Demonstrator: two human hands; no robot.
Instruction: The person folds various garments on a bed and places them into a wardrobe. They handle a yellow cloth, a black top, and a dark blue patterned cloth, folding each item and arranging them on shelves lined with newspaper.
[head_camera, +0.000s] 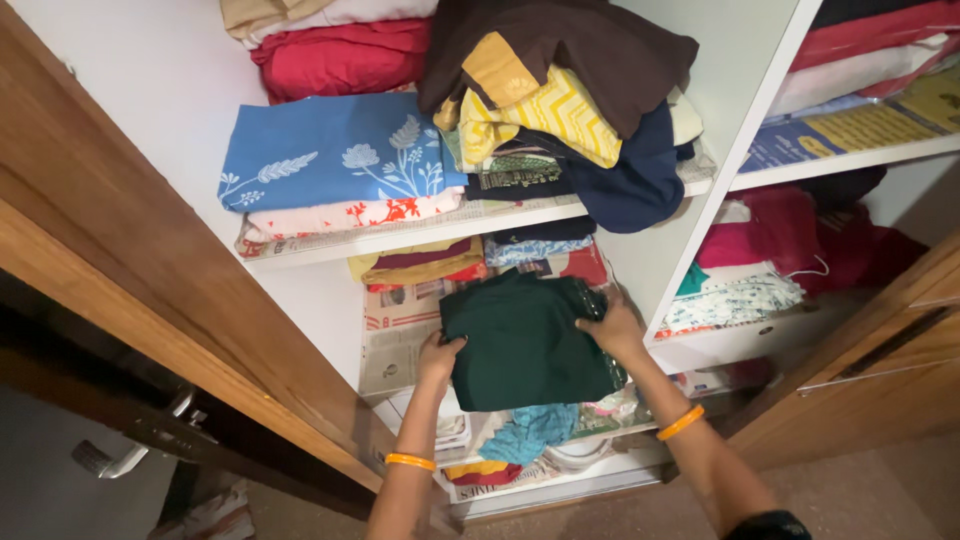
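Hands grip green garment over newspaper-lined wardrobe shelf.

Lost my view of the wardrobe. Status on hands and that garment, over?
Left hand, right hand gripping the dark green folded garment at both sides. Held over the newspaper-lined shelf. Folded clothes stacked behind.

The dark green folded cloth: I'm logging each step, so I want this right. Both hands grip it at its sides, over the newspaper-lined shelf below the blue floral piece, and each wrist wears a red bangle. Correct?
Not quite. The head view shows orange bangles, not red. The rest holds: the left hand and right hand grip the dark green folded cloth at its sides, over the newspaper-lined shelf below the blue floral piece.
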